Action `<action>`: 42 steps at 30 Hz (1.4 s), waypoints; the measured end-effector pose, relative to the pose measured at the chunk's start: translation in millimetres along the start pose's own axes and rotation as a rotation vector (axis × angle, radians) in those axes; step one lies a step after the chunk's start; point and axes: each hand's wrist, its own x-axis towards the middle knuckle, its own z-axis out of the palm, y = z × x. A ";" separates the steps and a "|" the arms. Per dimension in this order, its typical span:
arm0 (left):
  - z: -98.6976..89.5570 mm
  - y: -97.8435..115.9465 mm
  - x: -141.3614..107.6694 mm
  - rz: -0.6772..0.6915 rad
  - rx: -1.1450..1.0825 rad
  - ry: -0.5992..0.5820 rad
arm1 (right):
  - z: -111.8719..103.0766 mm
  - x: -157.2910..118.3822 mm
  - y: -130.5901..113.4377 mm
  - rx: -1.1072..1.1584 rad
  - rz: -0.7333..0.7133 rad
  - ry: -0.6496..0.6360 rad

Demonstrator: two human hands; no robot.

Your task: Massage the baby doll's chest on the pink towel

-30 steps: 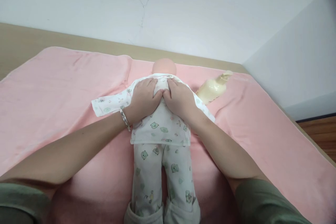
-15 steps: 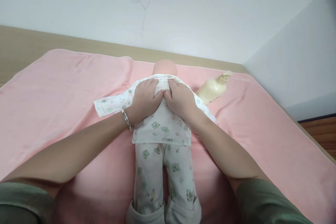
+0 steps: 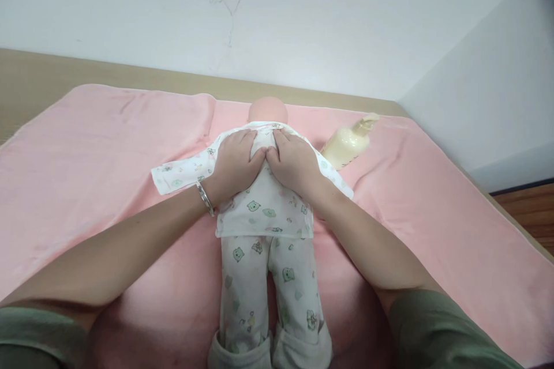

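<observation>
A baby doll (image 3: 267,216) in a white patterned top and trousers lies with its bald head (image 3: 268,110) away from me. My left hand (image 3: 237,162) rests flat on the left side of the doll's upper body, with a silver bangle on the wrist. On the right side of the upper body lies my right hand (image 3: 295,166), also flat. The two thumbs meet or nearly meet at the middle, and neither hand grips anything. Both of the doll's sleeves spread outward from under my hands.
A pale yellow pump bottle (image 3: 347,146) lies tilted to the right of the doll. Under everything is a pink blanket (image 3: 433,207) on a wooden surface (image 3: 38,75), which meets a white wall (image 3: 303,23).
The whole view has shifted slightly, so the doll and bottle appear a little further left. My hands keep the same place on the doll.
</observation>
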 end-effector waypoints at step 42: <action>-12.3 6.5 2.2 -0.033 -0.021 -0.151 | -24.7 -16.1 -5.7 -0.270 -0.215 -0.103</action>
